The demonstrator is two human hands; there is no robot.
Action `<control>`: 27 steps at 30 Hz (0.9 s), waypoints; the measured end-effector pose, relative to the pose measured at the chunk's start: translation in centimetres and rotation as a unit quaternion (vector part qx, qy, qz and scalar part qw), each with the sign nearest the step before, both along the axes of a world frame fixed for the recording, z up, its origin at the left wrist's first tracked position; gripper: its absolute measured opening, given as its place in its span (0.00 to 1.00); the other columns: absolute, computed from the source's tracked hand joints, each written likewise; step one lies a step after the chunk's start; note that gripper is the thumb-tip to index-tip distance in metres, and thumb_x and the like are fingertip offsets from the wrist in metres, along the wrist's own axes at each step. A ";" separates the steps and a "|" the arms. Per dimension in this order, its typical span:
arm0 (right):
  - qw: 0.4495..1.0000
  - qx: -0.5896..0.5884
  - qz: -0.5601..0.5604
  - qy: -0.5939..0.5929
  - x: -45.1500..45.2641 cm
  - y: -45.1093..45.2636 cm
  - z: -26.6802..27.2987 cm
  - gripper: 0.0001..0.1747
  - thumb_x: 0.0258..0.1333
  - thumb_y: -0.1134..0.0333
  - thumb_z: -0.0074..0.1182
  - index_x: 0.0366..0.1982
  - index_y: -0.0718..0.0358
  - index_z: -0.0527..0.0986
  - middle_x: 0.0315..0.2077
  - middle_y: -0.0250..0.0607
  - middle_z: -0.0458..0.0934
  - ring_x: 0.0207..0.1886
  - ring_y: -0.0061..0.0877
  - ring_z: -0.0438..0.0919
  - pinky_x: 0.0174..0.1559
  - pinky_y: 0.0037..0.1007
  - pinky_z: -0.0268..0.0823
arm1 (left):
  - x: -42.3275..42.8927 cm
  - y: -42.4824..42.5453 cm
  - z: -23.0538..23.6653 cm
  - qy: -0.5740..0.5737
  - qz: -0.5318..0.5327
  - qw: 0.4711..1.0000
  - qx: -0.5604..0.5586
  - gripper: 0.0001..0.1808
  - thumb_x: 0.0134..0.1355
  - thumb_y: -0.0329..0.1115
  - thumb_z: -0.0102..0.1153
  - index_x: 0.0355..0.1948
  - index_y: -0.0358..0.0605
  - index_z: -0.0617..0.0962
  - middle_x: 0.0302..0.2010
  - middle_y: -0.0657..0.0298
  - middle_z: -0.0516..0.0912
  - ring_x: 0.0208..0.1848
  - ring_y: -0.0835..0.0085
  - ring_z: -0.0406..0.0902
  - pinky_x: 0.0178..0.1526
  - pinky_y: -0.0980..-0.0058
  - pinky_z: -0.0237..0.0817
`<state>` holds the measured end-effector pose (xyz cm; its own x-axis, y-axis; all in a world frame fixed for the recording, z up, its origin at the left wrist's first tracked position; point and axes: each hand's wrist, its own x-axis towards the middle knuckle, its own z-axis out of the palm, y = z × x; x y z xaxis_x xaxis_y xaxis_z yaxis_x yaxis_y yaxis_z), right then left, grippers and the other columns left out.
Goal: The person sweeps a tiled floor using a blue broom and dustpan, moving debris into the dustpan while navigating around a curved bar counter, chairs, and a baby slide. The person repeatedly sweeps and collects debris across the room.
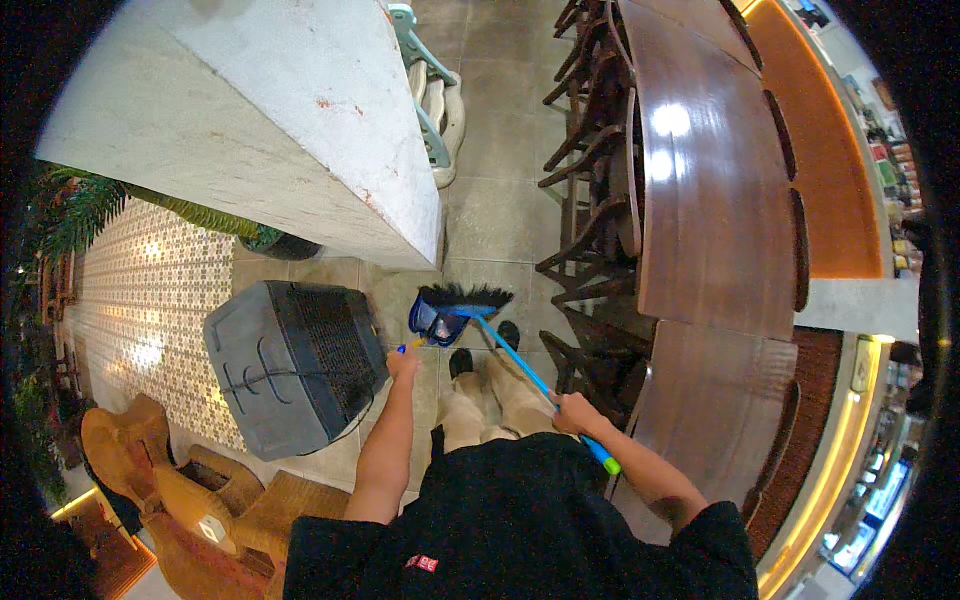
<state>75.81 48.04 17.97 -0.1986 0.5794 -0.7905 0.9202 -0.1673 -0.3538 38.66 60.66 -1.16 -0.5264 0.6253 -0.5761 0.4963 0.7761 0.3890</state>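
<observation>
My right hand (581,415) grips the blue handle of a broom (517,358) near its green-tipped end. The handle slants down to a blue head with black bristles, close to the corner of a pale wall. My left hand (403,363) is closed around the blue and yellow handle of a dustpan (442,327). This blue dustpan lies beside and partly under the broom head, in front of my feet. What it holds, if anything, I cannot tell.
A large black speaker (300,367) stands at the left. Wooden chairs (592,202) line a long wooden table (712,225) on the right. A pale wall or pillar (315,127) rises ahead on the left, with a potted plant (281,244) beside it. Woven armchairs (202,502) sit at lower left.
</observation>
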 end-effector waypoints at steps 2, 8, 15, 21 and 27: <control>0.997 -0.022 -0.071 0.038 1.1 -0.7 2.9 0.32 0.45 0.65 0.50 0.57 0.60 0.68 0.31 0.56 0.80 0.36 0.47 0.80 0.38 0.45 0.73 | -0.3 -0.2 0.5 -0.017 0.051 0.998 0.014 0.25 0.55 0.50 0.59 0.28 0.31 0.77 0.18 0.53 0.81 0.19 0.65 0.81 0.20 0.71 0.71; 0.983 -0.042 -0.172 0.051 3.3 -0.5 7.8 0.32 0.54 0.64 0.52 0.62 0.50 0.64 0.18 0.44 0.76 0.14 0.24 0.75 0.23 0.30 0.71 | -2.4 -1.8 1.8 -0.107 0.079 0.991 -0.006 0.23 0.56 0.47 0.59 0.27 0.30 0.77 0.18 0.54 0.81 0.21 0.65 0.82 0.22 0.70 0.72; 0.986 0.154 -0.058 -0.033 -0.7 -1.4 -3.4 0.31 0.47 0.68 0.47 0.58 0.65 0.66 0.28 0.57 0.79 0.31 0.50 0.78 0.38 0.43 0.71 | -3.1 -2.9 -1.0 -0.064 0.031 0.997 -0.015 0.24 0.56 0.50 0.58 0.29 0.33 0.79 0.19 0.55 0.82 0.22 0.63 0.82 0.26 0.67 0.72; 0.997 0.053 -0.041 -0.034 -5.2 -5.3 -6.9 0.34 0.44 0.67 0.48 0.57 0.68 0.64 0.30 0.61 0.77 0.35 0.54 0.77 0.42 0.47 0.70 | -1.9 -1.8 1.8 -0.097 0.005 0.995 0.005 0.25 0.55 0.52 0.58 0.25 0.35 0.79 0.17 0.56 0.81 0.19 0.64 0.80 0.24 0.66 0.71; 0.997 0.043 -0.062 -0.007 -6.5 -7.0 -1.2 0.26 0.45 0.64 0.50 0.50 0.60 0.72 0.32 0.60 0.79 0.37 0.50 0.79 0.43 0.46 0.72 | -1.1 -0.3 3.2 -0.012 -0.067 0.997 0.025 0.23 0.55 0.50 0.59 0.24 0.34 0.78 0.17 0.55 0.80 0.17 0.65 0.79 0.22 0.66 0.71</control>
